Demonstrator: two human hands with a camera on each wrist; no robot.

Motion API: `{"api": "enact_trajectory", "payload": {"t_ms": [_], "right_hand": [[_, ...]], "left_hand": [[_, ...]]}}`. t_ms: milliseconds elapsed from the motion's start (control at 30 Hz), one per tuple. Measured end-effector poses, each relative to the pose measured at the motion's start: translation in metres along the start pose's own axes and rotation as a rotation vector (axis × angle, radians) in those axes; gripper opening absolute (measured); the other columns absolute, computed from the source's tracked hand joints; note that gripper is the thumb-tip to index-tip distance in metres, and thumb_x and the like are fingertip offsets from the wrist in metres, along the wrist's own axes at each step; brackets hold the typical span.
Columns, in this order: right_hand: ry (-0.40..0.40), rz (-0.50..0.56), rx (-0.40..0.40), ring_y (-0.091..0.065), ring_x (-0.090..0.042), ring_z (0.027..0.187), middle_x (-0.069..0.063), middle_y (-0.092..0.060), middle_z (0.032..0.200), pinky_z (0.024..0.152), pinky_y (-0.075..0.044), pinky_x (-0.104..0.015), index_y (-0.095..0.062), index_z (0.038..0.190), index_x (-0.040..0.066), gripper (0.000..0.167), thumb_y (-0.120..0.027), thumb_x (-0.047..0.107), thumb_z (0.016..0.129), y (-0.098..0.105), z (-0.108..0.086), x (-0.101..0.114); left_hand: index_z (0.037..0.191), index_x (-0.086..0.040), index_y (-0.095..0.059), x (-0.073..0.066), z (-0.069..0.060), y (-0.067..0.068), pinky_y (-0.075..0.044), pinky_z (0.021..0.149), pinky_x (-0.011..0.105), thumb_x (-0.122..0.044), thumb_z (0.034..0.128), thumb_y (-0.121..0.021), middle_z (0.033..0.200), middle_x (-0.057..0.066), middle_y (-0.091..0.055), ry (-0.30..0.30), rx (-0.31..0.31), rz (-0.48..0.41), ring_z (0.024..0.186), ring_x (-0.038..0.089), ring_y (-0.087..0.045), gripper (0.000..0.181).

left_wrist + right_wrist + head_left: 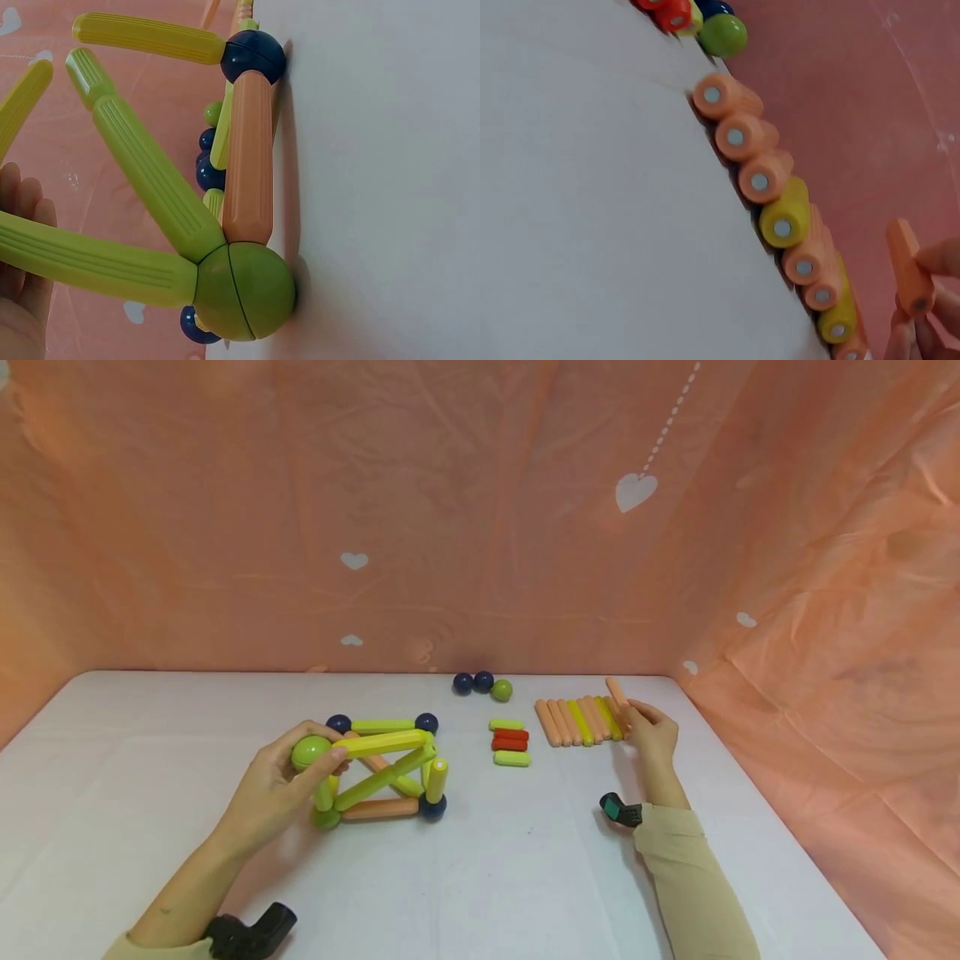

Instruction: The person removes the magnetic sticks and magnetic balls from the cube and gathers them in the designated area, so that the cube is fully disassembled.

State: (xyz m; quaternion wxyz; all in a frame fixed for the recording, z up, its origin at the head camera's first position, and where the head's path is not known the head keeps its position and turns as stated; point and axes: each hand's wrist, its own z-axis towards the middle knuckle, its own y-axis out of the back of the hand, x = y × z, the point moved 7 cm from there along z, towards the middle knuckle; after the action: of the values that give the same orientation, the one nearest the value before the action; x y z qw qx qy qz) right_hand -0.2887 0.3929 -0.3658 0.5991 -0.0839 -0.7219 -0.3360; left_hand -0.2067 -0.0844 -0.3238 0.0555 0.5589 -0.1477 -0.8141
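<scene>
My left hand [272,785] grips a green ball [311,752] at the upper corner of a frame of magnetic sticks and balls. From that ball a yellow stick [382,743] reaches right, with my thumb against it. The frame stands on the table; a slanted green stick [154,172] and an orange stick [251,157] meet at its lower green ball [247,291]. A navy ball [432,807] at the near right corner carries an upright yellow stick [437,782]. My right hand [654,739] pinches an orange stick [907,262] above the right end of a stick row.
The row of orange and yellow sticks [576,723] lies at the right. Short red and green sticks [511,745] are stacked left of it. Behind them sit two navy balls [463,683] and a loose green ball [502,691]. A pink curtain [480,527] borders the white table [495,877].
</scene>
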Motion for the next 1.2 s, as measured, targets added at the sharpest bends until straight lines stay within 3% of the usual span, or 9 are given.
{"api": "enact_trajectory", "payload": {"t_ms": [167,367,500,600,667,800,1000,1100,1200], "right_hand": [[-0.109,0.062,-0.082,-0.05,-0.004,0.08,-0.011,-0.054,0.128,0.064,-0.044,-0.011,-0.06,0.128,0.004,0.04,-0.059,0.023,0.093,0.006,0.008,-0.011],[-0.194,0.045,-0.089,-0.047,-0.009,0.093,-0.01,-0.052,0.132,0.071,-0.042,-0.014,-0.06,0.126,0.001,0.039,-0.062,0.015,0.09,0.006,0.013,-0.019],[-0.167,0.002,-0.078,-0.048,-0.016,0.107,-0.015,-0.052,0.134,0.077,-0.042,-0.017,-0.059,0.127,-0.001,0.041,-0.059,0.015,0.089,0.007,0.011,-0.018],[-0.078,-0.055,-0.075,-0.047,-0.024,0.115,-0.02,-0.054,0.132,0.077,-0.038,-0.019,-0.059,0.126,-0.002,0.041,-0.055,0.017,0.091,0.005,0.007,-0.011],[-0.001,-0.075,-0.057,-0.049,-0.025,0.113,-0.021,-0.055,0.129,0.074,-0.038,-0.016,-0.059,0.125,-0.002,0.039,-0.054,0.019,0.093,-0.001,0.001,-0.002],[0.095,-0.024,0.058,-0.051,-0.02,0.105,-0.017,-0.057,0.125,0.074,-0.042,-0.013,-0.061,0.123,-0.001,0.036,-0.054,0.02,0.095,-0.023,-0.017,0.017],[0.172,0.035,0.319,-0.05,-0.02,0.115,-0.013,-0.056,0.128,0.097,-0.041,-0.028,-0.059,0.124,-0.001,0.037,-0.059,0.02,0.094,-0.066,-0.051,0.046],[0.197,0.038,0.402,-0.052,-0.018,0.109,-0.008,-0.062,0.12,0.092,-0.042,-0.025,-0.062,0.12,0.001,0.034,-0.063,0.022,0.093,-0.083,-0.066,0.058],[0.213,0.038,0.486,-0.055,-0.018,0.097,0.001,-0.065,0.106,0.069,-0.044,-0.02,-0.064,0.118,0.005,0.032,-0.064,0.025,0.092,-0.096,-0.078,0.066]], "left_hand": [[0.107,-0.002,-0.058,-0.001,0.0,0.001,-0.051,0.071,0.018,-0.01,0.0965,-0.056,0.088,-0.001,-0.066,0.005,0.001,-0.01,0.083,0.006,-0.062,0.014],[0.107,-0.001,-0.058,-0.001,0.001,0.001,-0.051,0.071,0.018,-0.009,0.0964,-0.056,0.089,-0.005,-0.065,-0.002,0.001,-0.016,0.083,0.005,-0.062,0.014],[0.107,-0.001,-0.058,-0.001,0.001,0.0,-0.052,0.072,0.018,-0.01,0.0966,-0.056,0.09,-0.005,-0.065,-0.002,0.005,-0.016,0.085,0.004,-0.062,0.014],[0.107,-0.001,-0.057,-0.001,0.001,0.0,-0.051,0.073,0.017,-0.01,0.0966,-0.056,0.089,-0.005,-0.065,0.001,0.006,-0.012,0.085,0.003,-0.062,0.014],[0.107,-0.001,-0.057,0.0,0.001,0.0,-0.051,0.074,0.017,-0.01,0.0966,-0.056,0.089,-0.005,-0.065,0.002,0.006,-0.011,0.085,0.003,-0.062,0.014],[0.107,-0.001,-0.057,-0.001,0.001,-0.001,-0.052,0.073,0.018,-0.01,0.0967,-0.056,0.09,-0.003,-0.064,-0.003,0.003,-0.015,0.085,0.004,-0.062,0.014],[0.106,-0.001,-0.057,-0.002,0.0,0.0,-0.053,0.072,0.018,-0.009,0.0967,-0.056,0.091,-0.003,-0.063,-0.002,-0.001,-0.022,0.084,0.004,-0.063,0.013],[0.107,-0.001,-0.057,-0.002,0.0,0.0,-0.053,0.072,0.019,-0.009,0.0967,-0.055,0.091,-0.002,-0.063,-0.006,-0.002,-0.025,0.084,0.005,-0.063,0.013],[0.108,-0.001,-0.057,-0.002,-0.001,0.001,-0.052,0.073,0.019,-0.009,0.0967,-0.055,0.091,-0.002,-0.063,-0.009,-0.003,-0.031,0.084,0.005,-0.062,0.014]]}}
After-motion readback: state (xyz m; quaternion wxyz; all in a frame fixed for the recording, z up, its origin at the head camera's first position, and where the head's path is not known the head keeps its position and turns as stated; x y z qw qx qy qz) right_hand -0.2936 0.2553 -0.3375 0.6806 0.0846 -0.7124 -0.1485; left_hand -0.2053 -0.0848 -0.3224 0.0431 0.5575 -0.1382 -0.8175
